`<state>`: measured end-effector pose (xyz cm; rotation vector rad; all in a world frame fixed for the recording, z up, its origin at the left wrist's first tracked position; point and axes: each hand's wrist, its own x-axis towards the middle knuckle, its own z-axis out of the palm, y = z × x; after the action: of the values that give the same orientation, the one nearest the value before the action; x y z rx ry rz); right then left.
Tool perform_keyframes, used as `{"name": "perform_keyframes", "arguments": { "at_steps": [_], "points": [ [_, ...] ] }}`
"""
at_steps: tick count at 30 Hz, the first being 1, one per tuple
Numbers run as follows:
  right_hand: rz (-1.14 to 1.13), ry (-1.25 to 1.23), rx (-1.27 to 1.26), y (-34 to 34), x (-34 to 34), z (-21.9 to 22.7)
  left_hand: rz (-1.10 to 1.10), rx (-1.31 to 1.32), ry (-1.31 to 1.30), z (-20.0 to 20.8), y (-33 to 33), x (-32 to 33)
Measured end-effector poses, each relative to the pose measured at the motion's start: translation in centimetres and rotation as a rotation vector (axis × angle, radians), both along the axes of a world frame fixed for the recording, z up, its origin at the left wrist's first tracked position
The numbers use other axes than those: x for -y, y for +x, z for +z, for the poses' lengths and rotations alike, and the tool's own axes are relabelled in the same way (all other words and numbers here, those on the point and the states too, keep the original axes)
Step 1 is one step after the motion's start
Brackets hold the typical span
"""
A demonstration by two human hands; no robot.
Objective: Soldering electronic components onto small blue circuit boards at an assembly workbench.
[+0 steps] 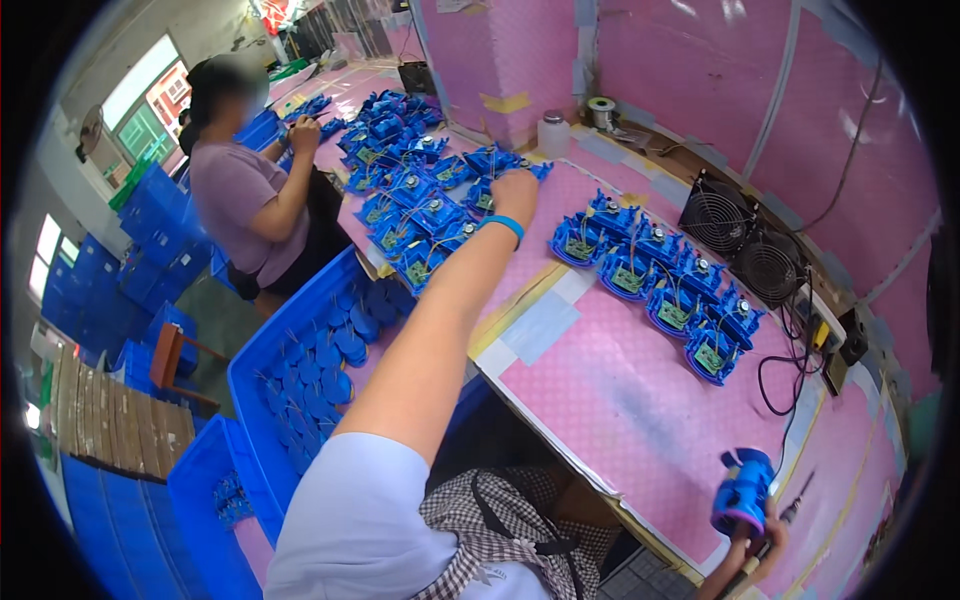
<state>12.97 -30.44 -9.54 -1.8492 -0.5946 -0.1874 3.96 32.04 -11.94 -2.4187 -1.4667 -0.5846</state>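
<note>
My left arm, with a blue band at the wrist, stretches across the pink bench. My left hand (515,197) is closed at the edge of a blue plastic housing with a green circuit board (482,196), among many similar ones; its fingertips are partly hidden. Low at the right, my right hand (762,556) grips a soldering iron (793,508) with its thin tip pointing up and away. The same hand also appears to hold up another blue plastic housing (743,492). Ahead of it stand two rows of blue housings with boards and wires (672,308).
A large blue bin (240,375) of round blue parts is left of my arm. Two black fans (718,215), a cable (765,385), a solder spool (602,112) and a white jar (552,133) line the wall. A co-worker (240,190) works at the far left.
</note>
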Motion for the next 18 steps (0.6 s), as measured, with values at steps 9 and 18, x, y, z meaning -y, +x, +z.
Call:
{"name": "perform_keyframes", "arguments": {
  "at_steps": [9,18],
  "points": [
    [0.036,-0.164,0.062,-1.3,-10.1,3.3,-0.838,0.889,-1.275,13.0,-8.7,19.9],
    [0.058,-0.062,0.202,0.9,-8.9,1.1,-0.913,0.395,-0.901,4.0,-0.8,33.7]
  ]
}}
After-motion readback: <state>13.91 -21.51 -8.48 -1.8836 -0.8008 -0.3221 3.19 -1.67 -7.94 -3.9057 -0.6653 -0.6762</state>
